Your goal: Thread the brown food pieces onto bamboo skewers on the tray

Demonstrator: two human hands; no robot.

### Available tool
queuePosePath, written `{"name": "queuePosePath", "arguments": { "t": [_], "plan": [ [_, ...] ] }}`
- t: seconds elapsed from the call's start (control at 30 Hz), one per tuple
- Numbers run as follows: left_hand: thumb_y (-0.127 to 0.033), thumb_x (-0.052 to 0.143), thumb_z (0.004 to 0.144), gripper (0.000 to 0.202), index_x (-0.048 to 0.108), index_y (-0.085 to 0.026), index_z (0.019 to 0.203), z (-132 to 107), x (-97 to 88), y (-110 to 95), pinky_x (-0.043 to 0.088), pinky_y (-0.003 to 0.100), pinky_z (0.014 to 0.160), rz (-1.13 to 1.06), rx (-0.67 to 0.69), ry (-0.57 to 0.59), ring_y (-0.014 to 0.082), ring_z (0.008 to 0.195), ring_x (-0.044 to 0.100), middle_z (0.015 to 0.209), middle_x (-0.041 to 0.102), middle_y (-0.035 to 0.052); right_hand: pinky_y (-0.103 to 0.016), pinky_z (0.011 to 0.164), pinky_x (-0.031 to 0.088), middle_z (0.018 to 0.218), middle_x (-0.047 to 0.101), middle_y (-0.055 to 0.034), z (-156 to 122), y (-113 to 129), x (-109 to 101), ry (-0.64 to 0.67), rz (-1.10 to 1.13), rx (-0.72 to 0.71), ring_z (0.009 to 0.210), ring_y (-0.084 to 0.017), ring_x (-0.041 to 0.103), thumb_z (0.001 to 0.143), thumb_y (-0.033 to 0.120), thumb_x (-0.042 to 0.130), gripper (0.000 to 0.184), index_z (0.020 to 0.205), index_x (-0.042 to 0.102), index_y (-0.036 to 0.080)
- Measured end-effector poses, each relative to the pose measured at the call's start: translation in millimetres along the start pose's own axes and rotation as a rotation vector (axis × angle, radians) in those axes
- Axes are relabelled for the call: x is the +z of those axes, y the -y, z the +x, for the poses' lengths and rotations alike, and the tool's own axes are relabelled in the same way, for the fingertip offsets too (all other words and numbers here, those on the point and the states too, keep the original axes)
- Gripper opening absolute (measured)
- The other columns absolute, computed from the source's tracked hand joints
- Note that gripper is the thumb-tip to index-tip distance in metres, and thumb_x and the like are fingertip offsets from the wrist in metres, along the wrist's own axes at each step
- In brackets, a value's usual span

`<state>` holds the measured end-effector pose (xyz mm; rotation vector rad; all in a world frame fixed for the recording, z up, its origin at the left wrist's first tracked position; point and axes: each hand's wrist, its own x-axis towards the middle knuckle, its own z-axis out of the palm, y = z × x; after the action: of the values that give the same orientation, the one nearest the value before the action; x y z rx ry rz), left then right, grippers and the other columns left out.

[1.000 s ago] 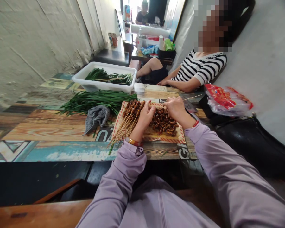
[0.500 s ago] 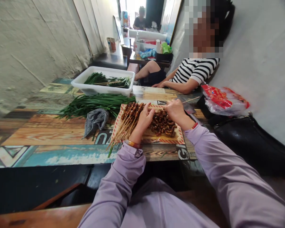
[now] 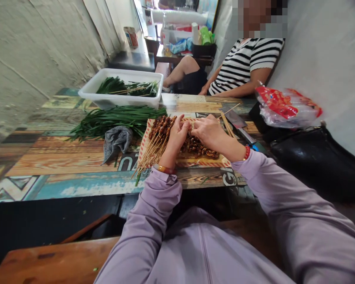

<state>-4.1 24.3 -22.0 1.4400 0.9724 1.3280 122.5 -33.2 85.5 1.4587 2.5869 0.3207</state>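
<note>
My right hand [image 3: 208, 132] is closed on a thin wooden skewer [image 3: 233, 109], whose bare end sticks out beyond the knuckles to the right. Its fingertips meet those of my left hand [image 3: 178, 136], which is pinched; what lies between these fingers is hidden. Under both hands is a tray [image 3: 225, 161] with a red-striped border. Loose glossy dark-brown curled pieces [image 3: 198, 146] lie on it below my right hand. Beside my left wrist, loaded skewers [image 3: 156, 146] are piled, brown pieces at the far end and bare sticks towards me.
Long green leaves [image 3: 115, 120] and a grey cloth [image 3: 116, 142] lie left of the tray. Behind stands a white tub [image 3: 90, 94] of greens. At right are bare skewers [image 3: 227, 125], a knife [image 3: 239, 124], a plastic bag [image 3: 288, 106] and a black bag [image 3: 322, 157]. A person in stripes [image 3: 242, 65] sits opposite.
My right hand has moved left along the skewer to my left hand, so less stick shows beyond it. The bare skewers and knife have come into clearer view. The camera has tipped down slightly.
</note>
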Motion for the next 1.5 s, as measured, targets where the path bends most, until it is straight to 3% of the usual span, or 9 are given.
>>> {"name": "queuePosePath", "arguments": {
  "t": [0.2,0.33,0.6,0.73,0.9,1.07,1.23,1.33,1.5],
  "plan": [
    [-0.041,0.052,0.092,0.053,0.046,-0.014,0.136,-1.6,1.6,-2.6,0.051,0.034,0.09,-0.018,-0.037,0.008,0.019,0.089,0.068,0.099,0.068,0.0095,-0.04,0.083,0.028,0.11,0.068,-0.0128,-12.0,-14.7,-2.7,0.089,-0.038,0.044,0.104,-0.026,0.053,0.095,0.014,0.039,0.032,0.096,0.071,0.016],
    [-0.04,0.052,0.092,0.053,0.045,-0.013,0.137,-1.2,2.3,-2.4,0.051,0.033,0.088,-0.041,-0.043,0.008,0.0177,0.088,0.068,0.099,0.068,0.009,-0.041,0.08,0.026,0.103,0.066,-0.0115,-18.3,-25.7,-4.8,0.033,-0.091,0.079,0.097,-0.026,0.053,0.095,0.019,0.044,0.027,0.095,0.071,0.018],
    [-0.038,0.052,0.092,0.053,0.045,-0.011,0.137,-1.0,1.6,-1.6,0.051,0.034,0.089,0.004,-0.023,0.004,0.0186,0.089,0.068,0.097,0.068,0.009,-0.039,0.079,0.027,0.106,0.066,-0.0104,2.9,-17.2,26.6,0.004,-0.107,0.109,0.1,-0.026,0.052,0.098,0.019,0.039,0.031,0.1,0.07,0.017],
    [-0.039,0.051,0.092,0.052,0.045,-0.013,0.136,-1.7,2.6,-2.0,0.052,0.033,0.087,-0.016,-0.031,0.007,0.0177,0.087,0.068,0.097,0.068,0.0083,-0.039,0.08,0.026,0.1,0.067,-0.011,-9.8,-32.1,18.1,0.036,-0.141,0.189,0.096,-0.025,0.053,0.094,0.016,0.044,0.027,0.094,0.071,0.017],
    [-0.039,0.051,0.091,0.053,0.044,-0.011,0.136,-1.9,2.3,-3.9,0.052,0.034,0.087,-0.043,-0.034,0.003,0.0185,0.088,0.067,0.1,0.067,0.0102,-0.038,0.079,0.027,0.106,0.067,-0.0094,-18.2,-8.3,1.2,-0.029,-0.013,0.046,0.1,-0.025,0.053,0.097,0.022,0.041,0.031,0.101,0.072,0.022],
    [-0.039,0.053,0.09,0.053,0.046,-0.011,0.135,-2.3,0.5,-4.8,0.051,0.035,0.09,-0.007,-0.018,-0.007,0.0191,0.09,0.067,0.1,0.067,0.0102,-0.039,0.08,0.028,0.102,0.067,-0.0118,-14.1,9.9,10.9,0.018,-0.014,-0.107,0.099,-0.025,0.055,0.095,0.019,0.045,0.028,0.097,0.073,0.019],
    [-0.04,0.051,0.091,0.055,0.044,-0.011,0.137,-2.2,1.6,-2.4,0.052,0.034,0.085,-0.021,-0.024,0.011,0.0182,0.085,0.068,0.098,0.068,0.0101,-0.038,0.078,0.027,0.104,0.067,-0.0102,-22.2,-22.3,5.0,0.034,-0.074,0.15,0.097,-0.025,0.055,0.094,0.02,0.046,0.027,0.096,0.073,0.021],
    [-0.039,0.051,0.091,0.053,0.045,-0.013,0.137,-2.0,1.7,-1.8,0.052,0.033,0.085,-0.019,-0.019,0.003,0.0178,0.085,0.068,0.097,0.068,0.0091,-0.038,0.078,0.026,0.104,0.067,-0.0103,-19.4,-34.0,3.3,-0.026,-0.079,0.208,0.098,-0.025,0.054,0.096,0.022,0.044,0.03,0.099,0.073,0.023],
    [-0.041,0.051,0.091,0.055,0.045,-0.012,0.137,-2.5,0.9,-2.1,0.051,0.033,0.088,0.019,-0.008,0.012,0.0184,0.089,0.068,0.1,0.069,0.0106,-0.037,0.077,0.027,0.108,0.066,-0.0145,-2.9,-33.8,21.8,-0.019,-0.083,0.268,0.101,-0.026,0.053,0.095,0.02,0.042,0.032,0.105,0.072,0.02]
  ]
}}
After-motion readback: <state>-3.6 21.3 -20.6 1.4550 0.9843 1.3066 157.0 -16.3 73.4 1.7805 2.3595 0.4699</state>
